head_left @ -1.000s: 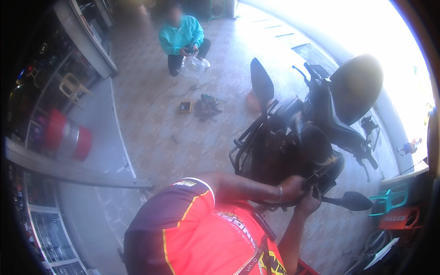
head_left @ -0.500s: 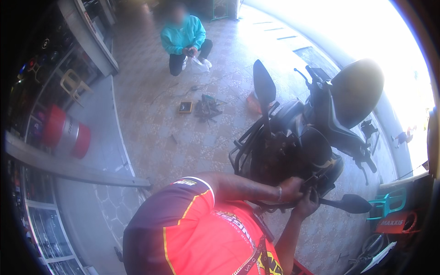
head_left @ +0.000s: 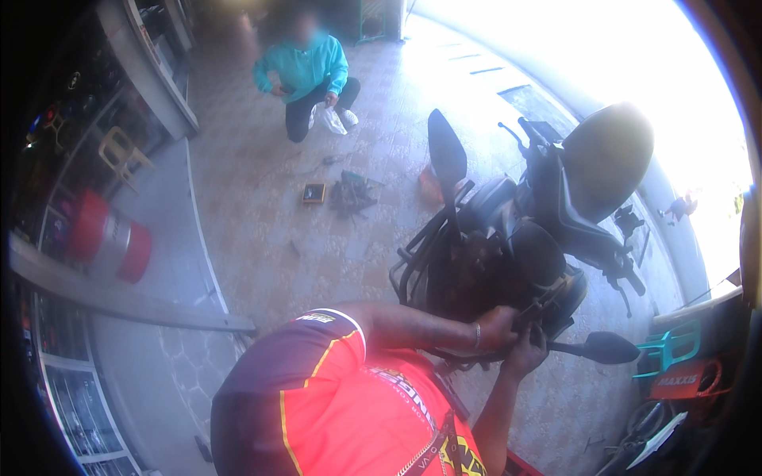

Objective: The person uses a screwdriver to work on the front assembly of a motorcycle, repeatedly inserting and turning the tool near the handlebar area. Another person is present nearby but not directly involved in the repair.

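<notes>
A dark motorcycle (head_left: 484, 274) stands right of centre, its mirror (head_left: 447, 147) sticking up at the far side and another mirror (head_left: 609, 347) reaching out to the right. My left hand (head_left: 496, 328), with a bracelet at the wrist, is closed at the motorcycle's near end. Just beside it, slightly nearer and to the right, my right hand (head_left: 525, 353) is closed too, its fingers bent upward. Both hands meet at a small dark part; what they grip is hidden by the fingers and the shade.
A person in a teal top (head_left: 305, 67) crouches at the back with a white plastic bag (head_left: 329, 119). On the tiled floor lie a small square box (head_left: 313, 193) and a heap of tools (head_left: 355, 194). A second motorcycle (head_left: 607, 163), red drum (head_left: 111, 238) and green chair (head_left: 671, 349) stand around.
The crouching person has drawn one hand back to the side, while the other stays at the white bag. My hands keep their place on the motorcycle; the view has shifted slightly.
</notes>
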`<control>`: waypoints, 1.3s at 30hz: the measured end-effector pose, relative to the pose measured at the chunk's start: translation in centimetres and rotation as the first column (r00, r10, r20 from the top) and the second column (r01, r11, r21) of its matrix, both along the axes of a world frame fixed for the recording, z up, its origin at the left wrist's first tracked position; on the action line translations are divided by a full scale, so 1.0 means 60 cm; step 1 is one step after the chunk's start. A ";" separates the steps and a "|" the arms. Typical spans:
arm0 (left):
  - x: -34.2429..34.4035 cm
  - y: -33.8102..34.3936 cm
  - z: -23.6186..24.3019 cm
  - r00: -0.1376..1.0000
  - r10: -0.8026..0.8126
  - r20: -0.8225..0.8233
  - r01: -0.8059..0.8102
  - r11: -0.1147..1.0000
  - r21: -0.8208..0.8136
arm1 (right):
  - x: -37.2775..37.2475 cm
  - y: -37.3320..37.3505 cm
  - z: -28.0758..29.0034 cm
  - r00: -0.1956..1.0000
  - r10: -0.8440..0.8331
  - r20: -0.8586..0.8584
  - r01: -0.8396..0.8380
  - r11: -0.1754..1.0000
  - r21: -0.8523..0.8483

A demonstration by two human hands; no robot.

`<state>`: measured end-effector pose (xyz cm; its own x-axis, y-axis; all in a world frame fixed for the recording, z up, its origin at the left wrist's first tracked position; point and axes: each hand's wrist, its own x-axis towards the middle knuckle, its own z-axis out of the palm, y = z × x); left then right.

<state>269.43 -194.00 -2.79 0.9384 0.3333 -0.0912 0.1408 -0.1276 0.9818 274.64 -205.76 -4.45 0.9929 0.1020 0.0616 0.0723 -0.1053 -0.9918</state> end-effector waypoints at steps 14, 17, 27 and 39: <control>-0.026 0.008 -0.020 0.999 0.022 0.029 -0.023 0.999 0.044 | -0.022 0.014 -0.029 0.996 -0.024 0.086 0.021 0.999 0.036; -0.047 0.007 -0.027 0.999 0.025 0.022 -0.026 0.999 0.024 | -0.045 0.014 -0.028 0.996 -0.025 0.088 0.026 1.000 -0.006; 0.063 -0.002 -0.017 0.995 -0.007 -0.097 0.000 0.998 -0.067 | 0.066 0.010 -0.011 0.997 -0.032 0.070 0.032 0.999 -0.003; 0.169 -0.035 -0.128 0.997 -0.050 0.053 0.047 0.998 0.041 | 0.196 -0.060 -0.096 0.994 0.058 -0.089 -0.102 0.751 -0.653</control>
